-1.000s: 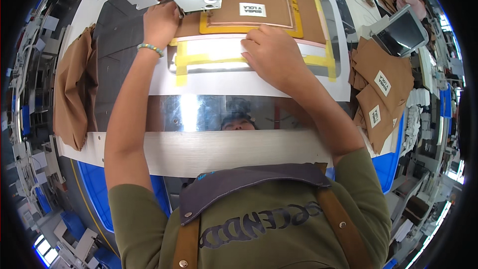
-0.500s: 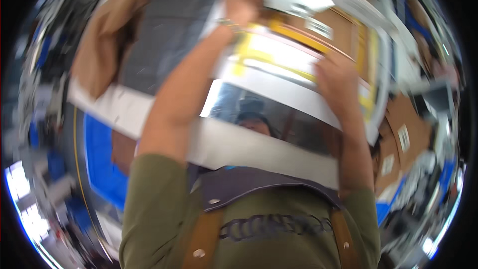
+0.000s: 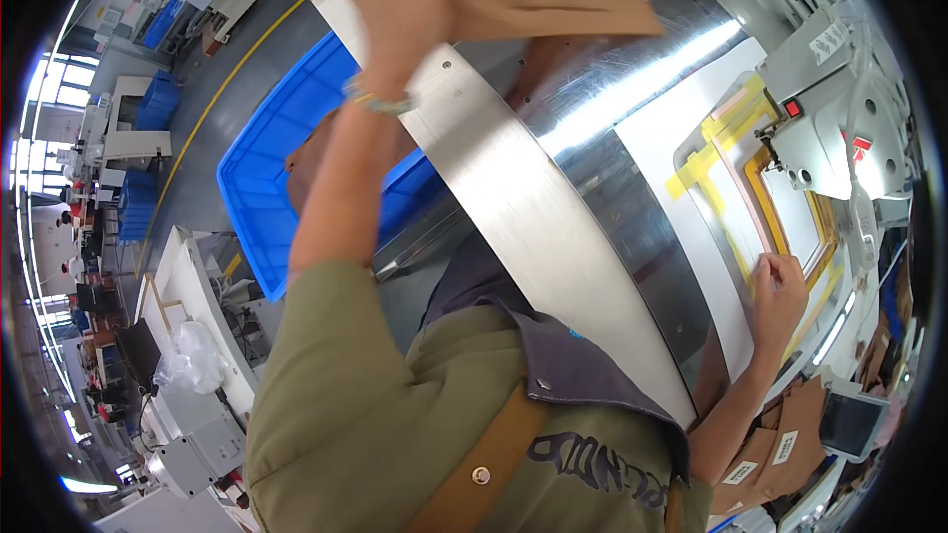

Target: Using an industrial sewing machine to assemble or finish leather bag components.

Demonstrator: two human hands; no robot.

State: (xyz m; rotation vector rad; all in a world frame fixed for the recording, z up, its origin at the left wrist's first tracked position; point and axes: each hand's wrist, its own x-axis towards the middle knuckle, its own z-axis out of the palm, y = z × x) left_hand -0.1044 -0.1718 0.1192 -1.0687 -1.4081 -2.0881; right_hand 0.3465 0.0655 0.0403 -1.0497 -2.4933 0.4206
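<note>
My left hand (image 3: 405, 5), partly blurred, is closed on a brown fabric panel (image 3: 602, 15) with a white label, held over the far left part of the metal table. The panel's far part leaves the picture's top. At the right, my right hand (image 3: 780, 296) has its fingers pinched together at the near edge of a yellow-edged frame (image 3: 775, 217). That frame lies on a white template sheet with yellow tape (image 3: 696, 170) stuck around it. White shows inside the frame. Just beyond stands the white head of a sewing machine (image 3: 834, 138).
A blue bin (image 3: 237, 188) with brown material inside stands beyond the pale table edge (image 3: 553, 227). More labelled brown panels (image 3: 790, 419) lie at the lower right by a small screen (image 3: 854, 421). A white table (image 3: 212, 311) stands at the left.
My left hand has swung left, away from the machine, with a brown panel in it. The labelled brown panel seen in the frame before is gone from there. My right hand stays at the frame.
</note>
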